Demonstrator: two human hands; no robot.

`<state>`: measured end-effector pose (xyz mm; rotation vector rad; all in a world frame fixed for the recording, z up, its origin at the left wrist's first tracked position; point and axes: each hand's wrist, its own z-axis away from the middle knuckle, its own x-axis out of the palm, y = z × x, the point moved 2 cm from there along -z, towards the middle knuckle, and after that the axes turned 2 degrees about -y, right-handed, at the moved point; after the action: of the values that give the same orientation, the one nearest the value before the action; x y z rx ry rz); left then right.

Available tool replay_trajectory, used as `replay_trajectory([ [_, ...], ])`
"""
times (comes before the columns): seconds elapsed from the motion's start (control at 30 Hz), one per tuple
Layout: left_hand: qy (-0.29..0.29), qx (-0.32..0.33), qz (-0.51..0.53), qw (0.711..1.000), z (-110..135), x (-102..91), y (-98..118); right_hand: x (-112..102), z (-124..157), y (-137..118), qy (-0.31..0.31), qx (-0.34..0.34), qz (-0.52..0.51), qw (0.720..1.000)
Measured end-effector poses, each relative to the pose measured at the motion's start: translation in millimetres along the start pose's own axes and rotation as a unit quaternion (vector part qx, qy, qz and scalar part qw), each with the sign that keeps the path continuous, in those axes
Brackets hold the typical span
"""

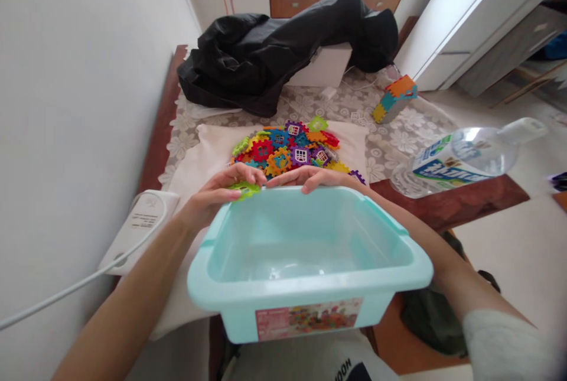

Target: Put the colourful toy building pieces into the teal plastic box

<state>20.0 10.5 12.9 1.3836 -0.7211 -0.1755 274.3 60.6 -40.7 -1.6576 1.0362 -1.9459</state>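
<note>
Pinched in my left hand (228, 185) is a lime-green interlocking plastic block piece (245, 191), at the far left corner of the bin's rim. My right hand (305, 177) lies along the far rim, its fingers stretched to the left and its thumb over the edge. The fingertips of both hands nearly meet. Between my arms sits the light turquoise plastic bin (310, 280), tipped with its opening facing me and nothing visible inside. Just beyond my hands is a heap of colourful interlocking blocks (283, 147), partly hidden by them.
A water jug (465, 156) stands at the table's right edge. Behind it is a small block structure (396, 97). Black fabric (274, 56) covers a white box (325, 65) at the back. A white device (139, 227) with a cable lies at left, beside the wall.
</note>
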Motion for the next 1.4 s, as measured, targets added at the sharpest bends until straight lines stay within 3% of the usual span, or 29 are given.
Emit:
replay_trajectory([
  [0.23, 0.026, -0.036, -0.100, 0.994, 1, -9.7, 8, -10, 3, -1, -0.011, -0.003, 0.072, 0.997],
  [0.47, 0.032, -0.035, -0.039, 0.998, 5, -6.3, 13, -8, 5, -2, -0.023, -0.013, 0.062, 0.998],
  [0.77, -0.039, -0.052, -0.056, 0.996, 10, -10.2, 15, -9, 7, -4, -0.004, 0.004, 0.098, 0.995],
  [0.93, -0.046, -0.014, -0.054, 0.997, 10, -13.8, 14, -5, 8, -7, 0.009, 0.016, 0.118, 0.993],
  [1.07, -0.020, 0.029, -0.060, 0.998, 9, -21.4, 12, -6, 8, -8, 0.013, 0.020, 0.130, 0.991],
  [1.2, 0.012, 0.029, -0.005, 0.999, 9, -21.5, 8, -7, 7, -7, 0.014, 0.017, 0.115, 0.993],
  [1.3, 0.072, 0.038, 0.028, 0.996, 5, -16.8, 6, 2, 9, -9, 0.005, 0.010, 0.095, 0.995],
  [1.4, 0.144, 0.018, -0.028, 0.989, -3, -14.3, 2, 15, 12, -12, 0.011, 0.004, 0.075, 0.997],
])
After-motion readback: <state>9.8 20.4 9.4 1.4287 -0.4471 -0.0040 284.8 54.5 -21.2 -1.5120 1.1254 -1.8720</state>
